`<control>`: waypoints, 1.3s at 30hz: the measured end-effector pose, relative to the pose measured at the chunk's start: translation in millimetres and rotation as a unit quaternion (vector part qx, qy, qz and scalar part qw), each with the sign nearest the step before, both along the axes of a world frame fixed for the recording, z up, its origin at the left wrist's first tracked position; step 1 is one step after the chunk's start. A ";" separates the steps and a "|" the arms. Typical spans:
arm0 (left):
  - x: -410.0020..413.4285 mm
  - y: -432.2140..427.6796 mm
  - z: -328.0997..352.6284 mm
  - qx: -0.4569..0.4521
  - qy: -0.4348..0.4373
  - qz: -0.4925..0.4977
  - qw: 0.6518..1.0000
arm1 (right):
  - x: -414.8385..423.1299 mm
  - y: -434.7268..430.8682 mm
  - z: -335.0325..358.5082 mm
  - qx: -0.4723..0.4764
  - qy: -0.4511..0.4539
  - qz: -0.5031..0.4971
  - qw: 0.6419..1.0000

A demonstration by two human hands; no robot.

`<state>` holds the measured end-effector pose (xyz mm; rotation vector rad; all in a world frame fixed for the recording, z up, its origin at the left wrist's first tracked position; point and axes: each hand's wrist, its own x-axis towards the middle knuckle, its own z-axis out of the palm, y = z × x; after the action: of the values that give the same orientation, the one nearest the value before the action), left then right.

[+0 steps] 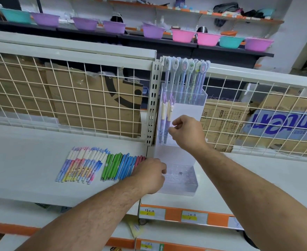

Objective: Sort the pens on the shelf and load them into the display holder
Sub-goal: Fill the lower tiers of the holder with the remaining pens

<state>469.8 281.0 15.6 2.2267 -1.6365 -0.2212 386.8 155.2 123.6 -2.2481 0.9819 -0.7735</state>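
A clear tiered display holder (189, 189) stands on the white shelf (31, 138). Its top tier holds several pens with character caps (187, 78). Two purple pens (164, 120) stand in the middle tier, and the bottom tier's holes hold nothing. My right hand (187, 132) hovers at the middle tier with loosely curled fingers, its tips just beside the right purple pen and nothing visible in it. To the left lie rows of pastel pens (82, 163), green pens (111, 165), blue pens (127, 165) and pink pens (140, 160). My left hand (149, 174) curls down over the pink pens' lower ends.
A slotted metal upright (153, 104) and a wire mesh back panel (67, 91) stand behind the shelf, with cardboard boxes (221, 122) behind the mesh. Coloured plastic basins (183, 35) line a far shelf. Orange price strips (187, 216) run along the shelf edge below.
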 end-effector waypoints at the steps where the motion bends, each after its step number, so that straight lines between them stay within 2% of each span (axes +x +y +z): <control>1: -0.1 0.6 0.1 -0.009 0.009 0.004 1.000 | -3.1 1.2 -3.9 0.000 -0.001 0.000 1.000; 7: 1.2 7.8 1.5 -0.088 0.068 0.089 0.990 | -21.3 11.9 -36.9 0.006 0.043 0.036 0.998; 12: 7.8 20.8 3.2 -0.097 0.041 0.133 0.985 | -26.7 23.3 -68.9 -0.014 0.096 0.082 0.992; 20: 30.7 48.4 -0.5 -0.101 0.022 0.145 0.984 | -6.4 51.2 -83.3 -0.021 0.103 0.094 0.990; 26: 83.1 92.8 -6.8 -0.078 0.014 0.151 0.985 | 36.6 91.8 -92.8 -0.022 0.104 0.096 0.990; 35: 201.8 177.1 -33.4 0.007 -0.055 0.259 0.964 | 107.1 154.7 -103.1 0.005 0.084 0.092 0.992; 39: 234.4 194.1 -47.4 0.010 -0.010 0.277 0.961 | 127.9 172.7 -108.8 0.015 0.075 0.078 0.994</control>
<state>704.2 475.1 -31.7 2.6004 -0.9576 -0.0627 514.7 327.9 14.8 -2.3506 0.8659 -0.5250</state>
